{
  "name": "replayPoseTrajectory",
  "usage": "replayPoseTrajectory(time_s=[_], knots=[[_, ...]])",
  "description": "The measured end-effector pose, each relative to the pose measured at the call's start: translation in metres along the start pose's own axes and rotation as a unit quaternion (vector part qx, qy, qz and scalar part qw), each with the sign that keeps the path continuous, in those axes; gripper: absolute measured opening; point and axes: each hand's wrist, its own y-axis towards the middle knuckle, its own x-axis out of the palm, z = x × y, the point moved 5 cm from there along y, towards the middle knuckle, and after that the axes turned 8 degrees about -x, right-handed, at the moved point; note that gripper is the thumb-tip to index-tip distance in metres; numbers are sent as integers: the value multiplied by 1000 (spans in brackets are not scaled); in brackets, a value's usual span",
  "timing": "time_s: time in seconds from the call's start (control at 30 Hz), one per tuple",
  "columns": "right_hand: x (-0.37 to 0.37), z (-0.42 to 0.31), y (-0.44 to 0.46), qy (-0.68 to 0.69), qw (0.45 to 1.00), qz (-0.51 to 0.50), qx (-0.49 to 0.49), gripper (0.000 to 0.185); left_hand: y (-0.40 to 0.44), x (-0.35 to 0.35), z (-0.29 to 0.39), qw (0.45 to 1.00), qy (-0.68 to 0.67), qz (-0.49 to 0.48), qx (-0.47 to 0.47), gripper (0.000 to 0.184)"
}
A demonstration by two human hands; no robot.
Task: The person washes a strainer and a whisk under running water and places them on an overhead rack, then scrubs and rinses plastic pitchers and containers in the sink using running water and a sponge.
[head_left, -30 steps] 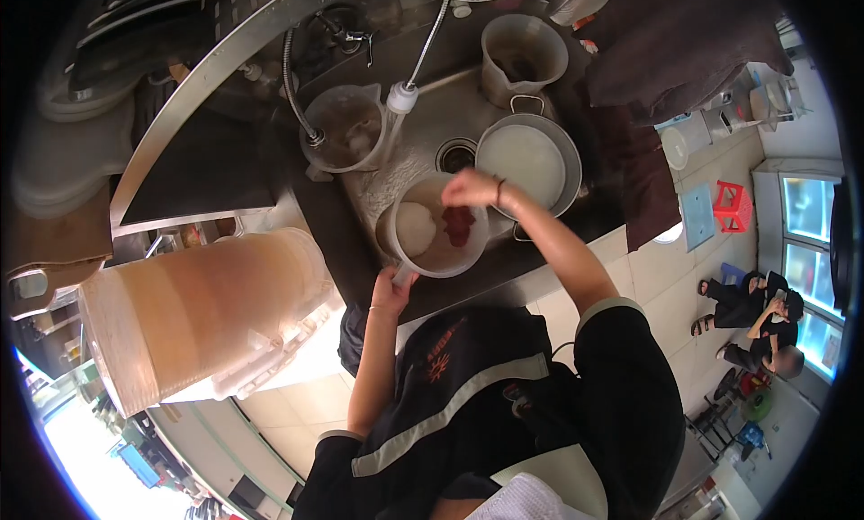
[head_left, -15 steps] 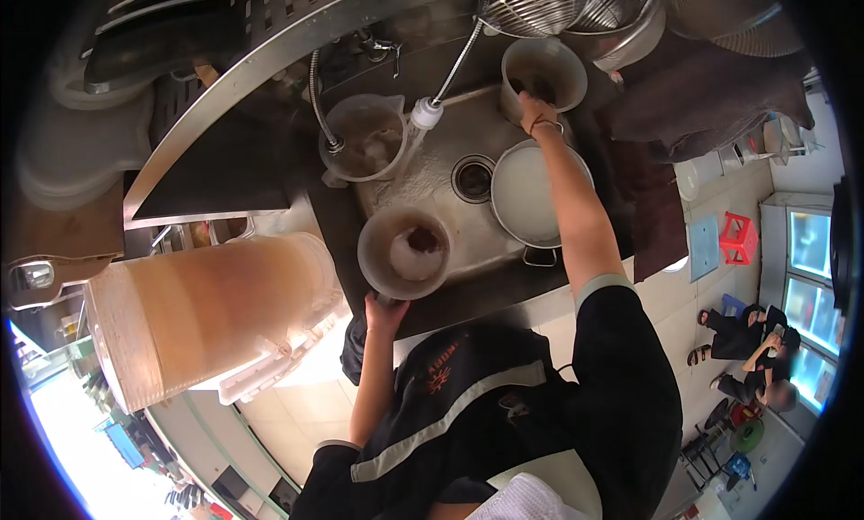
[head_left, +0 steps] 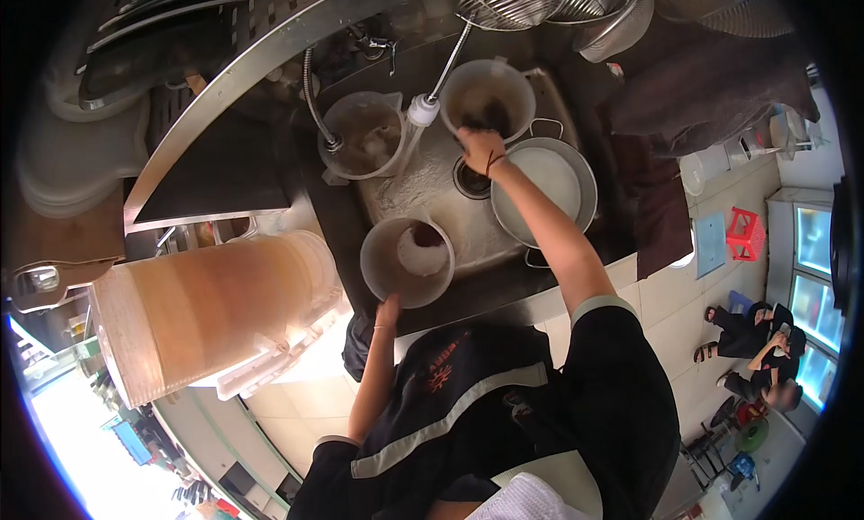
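My right hand (head_left: 483, 149) is closed on the near side of a translucent plastic jug (head_left: 516, 81), which has something dark inside and is held over the back of the sink. With its fingers wrapped at the near edge, my left hand (head_left: 387, 312) grips a second plastic jug (head_left: 376, 281) holding white foam and a dark reddish patch. A third plastic jug (head_left: 337, 164) stands at the sink's left side. Beside my right forearm sits a two-handled metal pot (head_left: 587, 189) with whitish liquid. Water runs from the white tap head (head_left: 423, 111).
The metal sink (head_left: 468, 241) has a drain partly covered by my right hand. Wire strainers (head_left: 513, 2) hang at the back. A large clear container (head_left: 216, 313) of orange-brown contents stands left. A dark cloth (head_left: 702, 106) lies right. Another person (head_left: 765, 349) sits at far right.
My right hand has brought its jug left and toward me, to a spot beside the tap head. The left-hand jug has shifted slightly and tipped a little.
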Motion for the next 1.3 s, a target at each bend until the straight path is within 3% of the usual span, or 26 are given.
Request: replayPoseTrajectory(time_s=[0.13,0.2,0.33,0.43,0.67,0.73,0.87,0.97,1.03,1.1,1.13,1.2,1.23,1.3], knots=[[19,-47,-32,-26,998,-10,-62,27,4,-2,-3,999,-29,5,35,44],[25,-68,-54,-37,991,33,-127,22,4,4,-2,959,-248,-120,66,43],[35,-96,-96,-51,988,3,-148,19,-24,23,21,926,-304,-209,84,40],[38,-106,-126,-85,977,-14,-193,11,-11,37,10,887,-405,-219,-25,39],[20,-96,-176,-93,967,-91,-219,11,-6,37,0,894,-410,-175,-30,39],[14,-95,-186,-89,962,-133,-221,10,7,38,-5,877,-427,-222,-3,40],[22,-90,-214,-58,946,-212,-238,8,-25,60,43,881,-422,-206,-54,41],[19,-79,-231,-14,942,-240,-233,11,-39,78,94,879,-395,-267,-4,40],[22,-57,-236,32,932,-275,-234,14,-34,84,104,898,-393,-188,-60,39],[10,-51,-231,102,912,-294,-266,18,-37,87,108,900,-390,-191,-43,39],[7,-50,-222,104,914,-291,-263,18,-38,87,111,902,-387,-191,-23,39],[22,-47,-214,190,855,-460,-149,15,-40,84,110,910,-372,-182,-14,39],[40,-45,-206,248,848,-442,-155,17,-40,81,110,916,-363,-172,-2,40],[41,-67,-179,205,866,-430,-152,14,-33,75,106,920,-356,-165,-1,40]])
